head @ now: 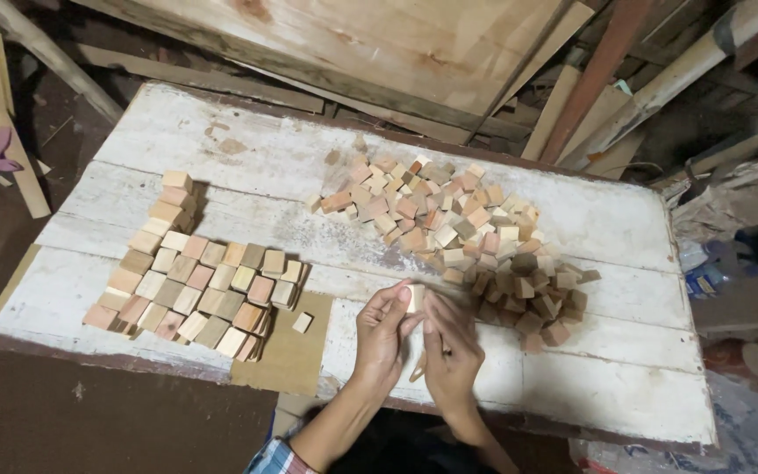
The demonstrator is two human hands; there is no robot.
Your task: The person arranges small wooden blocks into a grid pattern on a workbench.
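We pinch a small wooden block (415, 297) between our left hand (382, 336) and right hand (450, 348). Both sets of fingers close on it, above the white table (607, 386).

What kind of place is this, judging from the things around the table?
Probably a small woodworking shop. Planks and boards lean behind a rough white plank table, which holds a loose heap of small wooden blocks and neat rows of blocks.
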